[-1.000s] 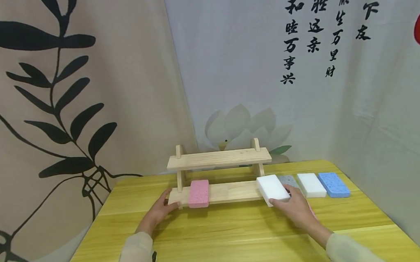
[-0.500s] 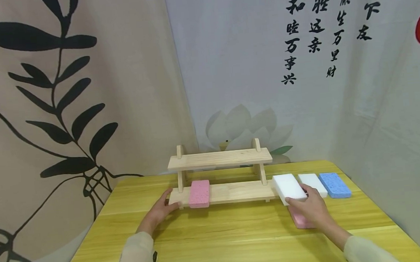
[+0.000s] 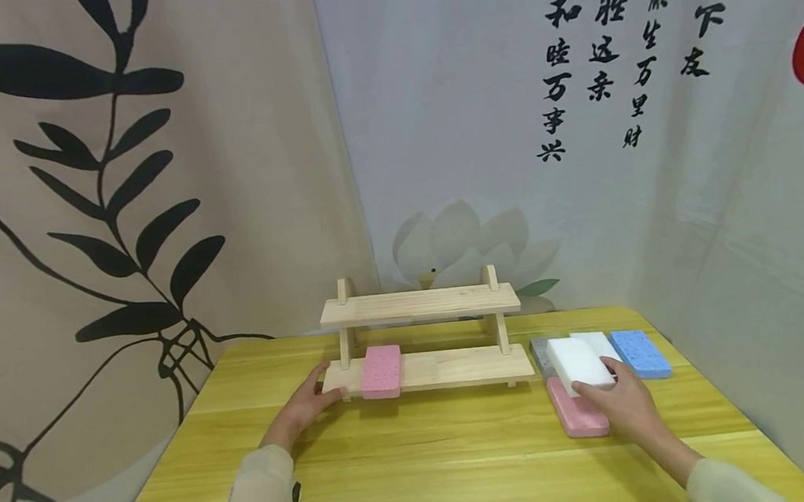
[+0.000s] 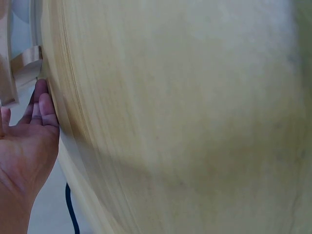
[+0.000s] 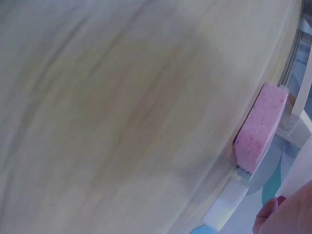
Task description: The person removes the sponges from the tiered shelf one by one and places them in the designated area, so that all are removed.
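A two-tier wooden rack stands at the table's back. At the left end of its lower board my left hand grips the edge, thumb in front; in the left wrist view the left hand's fingers lie near the rack. One pink sponge lies on the lower board. My right hand pinches a white sponge by its right side, right of the rack. Beneath or behind that sponge show another pink sponge, a grey sponge and a second white sponge, all partly covered.
A blue sponge lies at the right end of the sponge group. The yellow wood-grain table ends at printed fabric hangings behind and to the right. A black cord runs low in the left wrist view.
My right hand has carried the white sponge rightward from the rack's right end to over the other sponges, uncovering more of the pink one on the table. The left hand stays put.
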Demonstrator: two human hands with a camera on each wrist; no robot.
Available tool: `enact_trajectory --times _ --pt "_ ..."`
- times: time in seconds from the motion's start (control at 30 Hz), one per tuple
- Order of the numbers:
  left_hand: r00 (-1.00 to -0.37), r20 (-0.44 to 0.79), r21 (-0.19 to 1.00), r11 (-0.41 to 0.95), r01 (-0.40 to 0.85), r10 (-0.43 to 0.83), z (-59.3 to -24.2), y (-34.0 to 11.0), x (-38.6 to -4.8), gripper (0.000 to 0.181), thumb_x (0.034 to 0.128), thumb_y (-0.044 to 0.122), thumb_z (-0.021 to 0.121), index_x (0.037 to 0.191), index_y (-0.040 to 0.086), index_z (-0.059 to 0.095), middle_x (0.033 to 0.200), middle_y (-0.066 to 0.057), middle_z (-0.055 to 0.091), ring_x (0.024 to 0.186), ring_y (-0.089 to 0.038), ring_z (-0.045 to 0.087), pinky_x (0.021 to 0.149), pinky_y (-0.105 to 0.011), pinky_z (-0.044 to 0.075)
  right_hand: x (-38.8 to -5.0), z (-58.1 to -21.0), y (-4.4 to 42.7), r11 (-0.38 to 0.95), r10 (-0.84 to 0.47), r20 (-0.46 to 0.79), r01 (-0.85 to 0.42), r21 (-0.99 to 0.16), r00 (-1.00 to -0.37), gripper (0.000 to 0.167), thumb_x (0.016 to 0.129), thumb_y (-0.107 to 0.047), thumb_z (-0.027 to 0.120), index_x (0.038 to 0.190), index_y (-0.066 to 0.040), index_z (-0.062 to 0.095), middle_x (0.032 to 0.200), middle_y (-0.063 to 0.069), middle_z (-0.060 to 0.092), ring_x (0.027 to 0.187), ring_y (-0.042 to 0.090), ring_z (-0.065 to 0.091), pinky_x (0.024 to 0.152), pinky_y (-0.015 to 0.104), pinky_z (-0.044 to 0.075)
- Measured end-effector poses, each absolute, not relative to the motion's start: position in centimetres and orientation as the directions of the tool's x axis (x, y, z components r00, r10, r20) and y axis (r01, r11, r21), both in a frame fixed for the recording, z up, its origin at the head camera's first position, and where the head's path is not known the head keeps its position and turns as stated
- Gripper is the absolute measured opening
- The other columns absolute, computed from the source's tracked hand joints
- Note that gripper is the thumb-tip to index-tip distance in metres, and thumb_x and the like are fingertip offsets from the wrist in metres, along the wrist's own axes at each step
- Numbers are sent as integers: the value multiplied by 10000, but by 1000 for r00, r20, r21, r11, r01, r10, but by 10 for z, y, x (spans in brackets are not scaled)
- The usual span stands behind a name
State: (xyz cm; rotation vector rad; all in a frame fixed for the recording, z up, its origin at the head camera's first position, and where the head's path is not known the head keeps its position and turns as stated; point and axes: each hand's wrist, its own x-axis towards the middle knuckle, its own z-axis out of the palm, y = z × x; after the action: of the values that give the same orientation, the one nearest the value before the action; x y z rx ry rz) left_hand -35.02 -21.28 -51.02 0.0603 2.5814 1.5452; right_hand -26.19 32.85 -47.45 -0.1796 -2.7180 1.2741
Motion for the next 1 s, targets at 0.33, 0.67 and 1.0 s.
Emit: enact_trajectory --times 0.33,0.67,1.0 --pt "-990 -110 874 484 -56 85 -511 -214 -350 889 917 471 688 1591 174 190 1392 -269 473 1218 -380 510 1016 -601 376 -253 -481 358 678 184 56 85 -730 -981 1001 905 -481 696 1487 160 194 1442 397 320 1253 483 412 1007 583 381" --pt "-989 -123 865 498 -66 83 -507 -212 -350 869 934 458 673 1593 183 178 1403 -263 463 1228 -378 502 1024 -582 378 -244 -486 380 679 186 71 76 -730 -980 980 907 -469 700 1458 184 220 1410 404 327 1226 490 413 978 585 378" --pt "-989 -104 874 483 -42 102 -508 -212 -349 863 944 430 670 1593 156 171 1359 -271 496 1183 -367 537 1001 -586 396 -239 -495 392 706 166 89 56 -706 -982 972 890 -480 718 1436 190 273 1377 415 374 1199 489 445 947 590 396"
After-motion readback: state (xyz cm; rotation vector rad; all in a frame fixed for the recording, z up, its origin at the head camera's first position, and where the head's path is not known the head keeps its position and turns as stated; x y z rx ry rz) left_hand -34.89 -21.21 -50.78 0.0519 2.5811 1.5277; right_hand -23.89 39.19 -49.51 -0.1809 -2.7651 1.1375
